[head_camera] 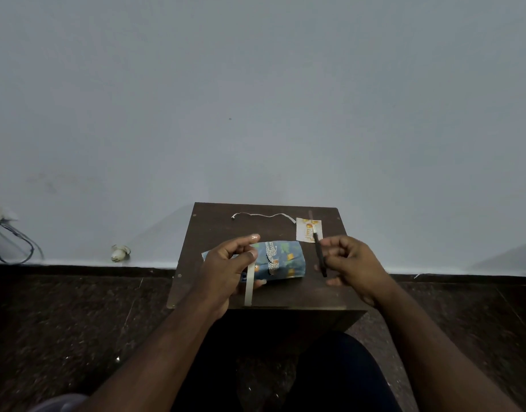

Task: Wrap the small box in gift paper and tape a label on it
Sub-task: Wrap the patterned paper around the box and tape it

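On the table (285, 295) the wrapped box (281, 260) looks light, its paper slippery — I'd grip the ends. My left hand (226, 263) pinches a limp, sticky tape strip (249, 285); my right hand (349, 261) is closed on a pen (319, 254) — the label (307, 230) lies behind.

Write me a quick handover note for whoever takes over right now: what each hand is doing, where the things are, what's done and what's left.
Left hand: pinching a pale strip of tape that hangs down over the near edge of the wrapped box.
Right hand: holding a dark pen, tip end toward the label.
Wrapped box: mid-table, already covered in blue patterned paper.
Label: loose on the table behind the box, at the far right.
A second pale strip lies along the far edge.
Done: wrapping appears finished.
Left: apply the held tape, then tape the label onto the box.
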The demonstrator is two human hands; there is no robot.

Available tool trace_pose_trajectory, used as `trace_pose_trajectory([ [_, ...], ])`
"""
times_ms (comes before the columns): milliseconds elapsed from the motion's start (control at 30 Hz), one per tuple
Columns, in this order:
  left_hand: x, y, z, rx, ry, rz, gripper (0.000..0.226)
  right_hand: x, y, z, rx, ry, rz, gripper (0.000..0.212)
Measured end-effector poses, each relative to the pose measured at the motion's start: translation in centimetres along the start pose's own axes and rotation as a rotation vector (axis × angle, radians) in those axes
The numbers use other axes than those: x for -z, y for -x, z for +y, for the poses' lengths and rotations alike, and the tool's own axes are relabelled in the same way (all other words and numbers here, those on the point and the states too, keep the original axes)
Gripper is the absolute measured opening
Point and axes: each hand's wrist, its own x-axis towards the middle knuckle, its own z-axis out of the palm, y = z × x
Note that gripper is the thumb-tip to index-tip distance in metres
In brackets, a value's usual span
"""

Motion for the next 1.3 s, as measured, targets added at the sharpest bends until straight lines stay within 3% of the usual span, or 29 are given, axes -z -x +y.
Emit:
trace_pose_trajectory([
  [100,-0.1,0.0,-0.1,-0.001,0.013,0.002,0.025,0.1,0.2,-1.6,0.059,0.102,-0.166,0.028],
  [367,-0.1,-0.1,-0.4,-0.008,0.012,0.004,0.026,-0.5,-1.0,-4.1,0.146,0.498,-0.418,0.033],
  [500,0.0,-0.2,-0.4,-0.006,0.012,-0.001,0.026,-0.7,-1.4,-4.7,0.217,0.646,-0.396,0.028],
  [1300,0.1,-0.1,-0.5,-0.018,-0.065,-0.007,0.023,-0.9,-2.3,-6.1,0.327,0.841,-0.397,0.029],
])
